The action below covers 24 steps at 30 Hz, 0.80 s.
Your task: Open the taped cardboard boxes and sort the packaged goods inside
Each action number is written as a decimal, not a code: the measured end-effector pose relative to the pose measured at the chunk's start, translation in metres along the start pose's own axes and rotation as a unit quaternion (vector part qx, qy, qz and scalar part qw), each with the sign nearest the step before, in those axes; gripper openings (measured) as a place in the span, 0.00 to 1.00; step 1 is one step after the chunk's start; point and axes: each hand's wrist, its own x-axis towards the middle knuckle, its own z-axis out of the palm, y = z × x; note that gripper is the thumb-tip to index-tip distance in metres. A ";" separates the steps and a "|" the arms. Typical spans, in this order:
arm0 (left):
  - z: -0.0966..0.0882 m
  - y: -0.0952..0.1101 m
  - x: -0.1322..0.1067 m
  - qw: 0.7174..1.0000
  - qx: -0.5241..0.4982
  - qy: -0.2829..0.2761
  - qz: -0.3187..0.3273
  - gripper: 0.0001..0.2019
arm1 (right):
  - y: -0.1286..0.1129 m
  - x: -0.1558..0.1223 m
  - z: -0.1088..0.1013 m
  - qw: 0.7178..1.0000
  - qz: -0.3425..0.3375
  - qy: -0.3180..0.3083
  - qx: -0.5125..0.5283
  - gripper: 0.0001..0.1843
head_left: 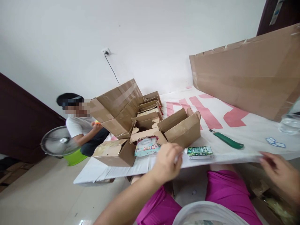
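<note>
My left hand point(167, 161) is closed at the table's front edge, fingers curled, with a small pale bit showing among them that I cannot make out. Just right of it lies a green and white drink carton point(199, 152). Behind the hand stand an open cardboard box point(184, 129) and a torn box holding a pale blue packet point(147, 146). My right hand point(280, 170), slightly blurred, is at the table edge on the right, fingers loosely bent and apart with nothing seen in them. A green-handled knife point(228, 140) lies between the hands, farther back.
More cardboard boxes point(114, 151) line the left of the cloth-covered table point(248, 153). A large cardboard panel point(243, 72) stands at the back right. A glass of water point(289, 124) is far right. A person point(81, 128) sits left beside a fan point(59, 140). A white-rimmed bin point(206, 204) is near my knees.
</note>
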 end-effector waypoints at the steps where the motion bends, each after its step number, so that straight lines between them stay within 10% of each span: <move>1: 0.011 0.011 -0.008 0.998 -0.011 -0.058 -0.008 0.14 | -0.015 0.004 0.013 0.998 -0.054 -0.034 -0.008 0.14; 6: 0.079 0.006 -0.020 0.958 -0.012 -0.239 -0.159 0.35 | -0.090 0.004 0.084 0.949 -0.160 -0.270 -0.002 0.39; 11: 0.107 -0.009 -0.018 0.923 -0.047 -0.333 -0.187 0.40 | -0.118 0.007 0.113 0.910 -0.202 -0.359 -0.031 0.29; 16: 0.068 -0.006 -0.003 0.965 -0.053 -0.221 -0.131 0.37 | -0.163 0.040 0.084 0.892 -0.278 -0.356 0.005 0.26; 20: 0.014 -0.037 0.057 0.994 -0.003 -0.036 -0.101 0.33 | -0.239 0.095 0.077 0.894 -0.347 -0.283 0.017 0.29; 24: -0.007 -0.075 0.116 0.990 0.071 0.010 -0.119 0.28 | -0.298 0.145 0.101 0.912 -0.347 -0.216 0.025 0.27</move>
